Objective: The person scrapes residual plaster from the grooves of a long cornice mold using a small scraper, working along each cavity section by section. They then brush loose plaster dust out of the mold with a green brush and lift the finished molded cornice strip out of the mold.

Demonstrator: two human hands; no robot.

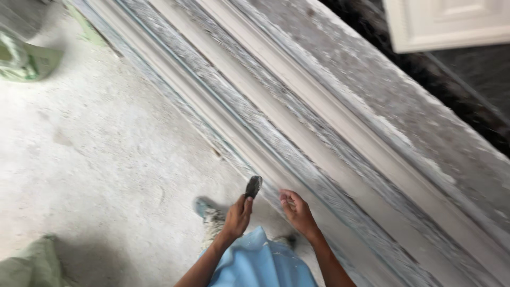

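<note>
My left hand (238, 217) grips a small dark flat pad (253, 186), held upright just in front of a long white plaster moulding (297, 133) that runs diagonally across the view. My right hand (296, 211) hovers beside it with the fingers loosely curled and nothing in them, close to the moulding's near edge. My light blue garment (260, 263) and one dusty shoe (212, 218) show below the hands.
The moulding lies on a dust-covered slab (425, 133). The dusty white floor (95, 149) spreads to the left. A green sack (24, 61) sits at the top left, a greenish cloth (32, 266) at the bottom left, and a white panelled piece (451, 24) at the top right.
</note>
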